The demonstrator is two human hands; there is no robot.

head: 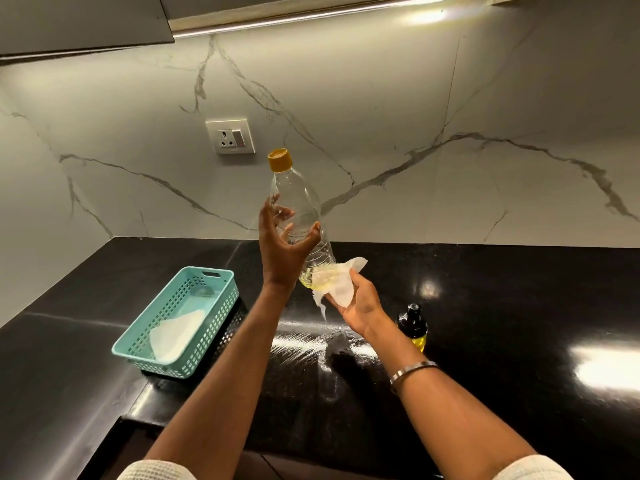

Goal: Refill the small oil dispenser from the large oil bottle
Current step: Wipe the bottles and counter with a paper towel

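While the left hand grips the capped, oily bottle and the right hand pinches tissue under it, it may slip.

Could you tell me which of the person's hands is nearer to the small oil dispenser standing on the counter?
Right. The right hand, holding a paper tissue against the large oil bottle, is just up-left of the small oil dispenser; the left hand grips the bottle higher and farther left.

The large clear oil bottle is held above the counter, nearly upright, leaning slightly left, yellow cap on, only a little yellow oil left (pooled at its base). The small dispenser stands upright on the counter to its right, black-topped, yellow oil inside.
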